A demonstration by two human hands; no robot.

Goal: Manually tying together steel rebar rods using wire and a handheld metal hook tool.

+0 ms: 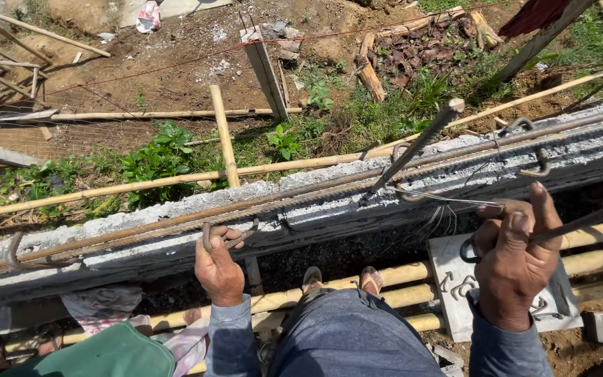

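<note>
My left hand (219,269) grips a bent steel stirrup (230,236) hooked over the long rebars (176,220) that run along the top of a rough concrete wall (329,202). Raised at the right, my right hand (514,255) holds a thin metal hook tool (581,223) together with strands of tie wire (448,199). Just ahead of it an upright rebar (417,143) rises from the wall, with more stirrups (532,150) around the bars. Below, my knees and sandalled feet (343,279) rest on bamboo poles (385,293).
A grey slab (448,307) carrying several bent hooks lies on the bamboo scaffold under my right hand. Cloth and a green hat (106,352) sit at lower left. Beyond the wall, far below, are bamboo poles (225,136), weeds, logs and bare earth.
</note>
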